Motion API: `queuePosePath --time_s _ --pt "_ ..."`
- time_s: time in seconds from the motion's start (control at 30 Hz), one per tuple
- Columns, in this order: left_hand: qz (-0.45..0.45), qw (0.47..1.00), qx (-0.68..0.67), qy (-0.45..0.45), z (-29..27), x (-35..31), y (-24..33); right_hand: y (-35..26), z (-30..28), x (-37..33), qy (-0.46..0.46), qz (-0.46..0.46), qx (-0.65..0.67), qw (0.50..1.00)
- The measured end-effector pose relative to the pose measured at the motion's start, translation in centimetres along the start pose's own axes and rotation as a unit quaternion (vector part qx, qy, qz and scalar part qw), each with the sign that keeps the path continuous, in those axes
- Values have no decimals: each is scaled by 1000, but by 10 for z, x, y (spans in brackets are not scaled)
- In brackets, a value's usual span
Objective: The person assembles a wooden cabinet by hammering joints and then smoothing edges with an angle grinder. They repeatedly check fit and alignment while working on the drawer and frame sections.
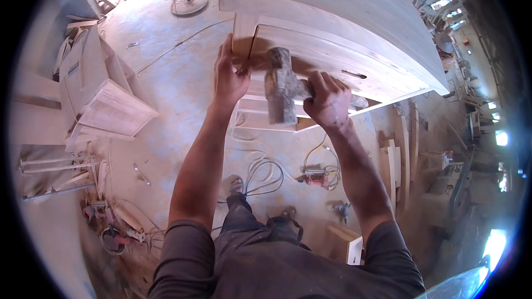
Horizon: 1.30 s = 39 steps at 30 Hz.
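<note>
A pale wooden cabinet (332, 8) stands in front of me, with a drawer front (327, 58) below its broad top. My left hand (230, 80) is closed round the corner post (243, 27) at the cabinet's left end, fingers along the outer side and thumb toward the front. A narrow dark gap runs between this post and the drawer front. In my right hand (328, 97) is a heavy, worn hammer (281, 86), gripped by its handle. The hammer's head hangs before the drawer front, to the right of my left hand. A dark slot (354, 74) shows in the drawer front.
Coiled cables (266, 177) and a red power tool (316, 177) lie on the floor near my feet. Another wooden furniture piece (119, 105) stands at left. Long boards (413, 144) are at right, and a round stand base (189, 5) is at the far left.
</note>
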State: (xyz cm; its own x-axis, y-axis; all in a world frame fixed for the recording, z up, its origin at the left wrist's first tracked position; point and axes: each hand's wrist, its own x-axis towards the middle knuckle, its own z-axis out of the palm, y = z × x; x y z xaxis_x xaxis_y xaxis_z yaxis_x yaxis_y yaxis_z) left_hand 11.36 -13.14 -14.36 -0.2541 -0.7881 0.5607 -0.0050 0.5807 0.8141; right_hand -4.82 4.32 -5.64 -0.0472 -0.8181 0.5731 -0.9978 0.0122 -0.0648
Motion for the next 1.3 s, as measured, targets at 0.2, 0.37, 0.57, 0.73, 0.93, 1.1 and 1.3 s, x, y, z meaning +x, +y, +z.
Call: queuePosePath --time_s 0.2,0.37,0.57,0.73,0.93,1.1,1.3 --pt "37 999 -14 33 1 0 2 -12 20 5 3 61 -26 998" --pt "55 996 15 69 2 0 0 -31 9 3 6 11 32 999" --pt "34 995 49 84 7 -8 -6 -25 14 18 -9 69 4 998" --pt "33 993 78 83 6 -5 -8 -35 18 0 -29 87 -6 996" --pt "23 991 84 100 6 -5 -2 -32 1 1 24 -125 7 992" --pt "21 996 27 80 7 -6 -6 -35 17 7 -14 107 -30 994" --pt "-69 991 71 88 5 -5 7 -48 -8 -3 16 -100 36 994"
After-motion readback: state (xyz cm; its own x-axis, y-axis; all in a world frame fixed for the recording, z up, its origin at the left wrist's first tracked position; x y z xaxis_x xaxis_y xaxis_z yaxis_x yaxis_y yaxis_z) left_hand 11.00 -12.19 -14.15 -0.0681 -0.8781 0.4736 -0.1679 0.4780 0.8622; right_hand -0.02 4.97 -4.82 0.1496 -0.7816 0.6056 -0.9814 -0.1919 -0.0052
